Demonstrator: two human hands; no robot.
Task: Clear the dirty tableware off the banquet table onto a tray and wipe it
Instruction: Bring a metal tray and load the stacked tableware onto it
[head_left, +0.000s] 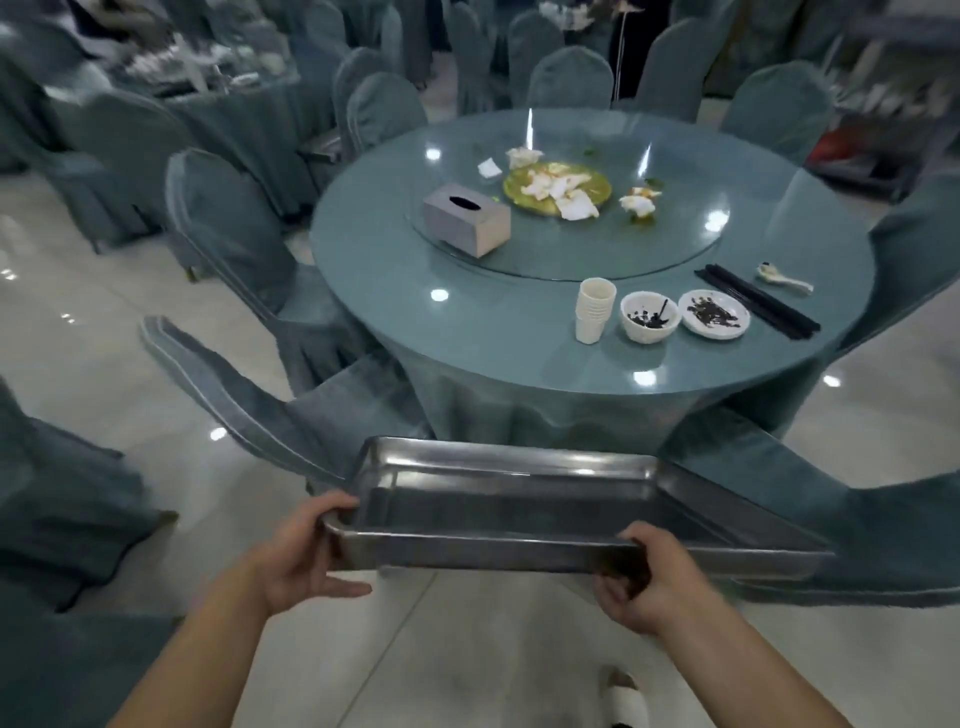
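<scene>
A steel tray (519, 460) is held above the floor at the 6 o'clock side of the round table (467, 332). It is gripped at its near rim by the left hand (306, 561) at 7 o'clock and the right hand (649, 582) at 5 o'clock, with fingers curled around the edge. Stacked cups (594, 310), a bowl (649, 318), a plate (714, 314), chopsticks (758, 302) and a spoon (782, 279) are set along the table's 4-to-5 o'clock edge.

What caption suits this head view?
Left hand and right hand hold an empty metal tray before a round table with dirty dishes.

Cups (592, 312) left of bowl (650, 317), plate (715, 315) right.
</scene>
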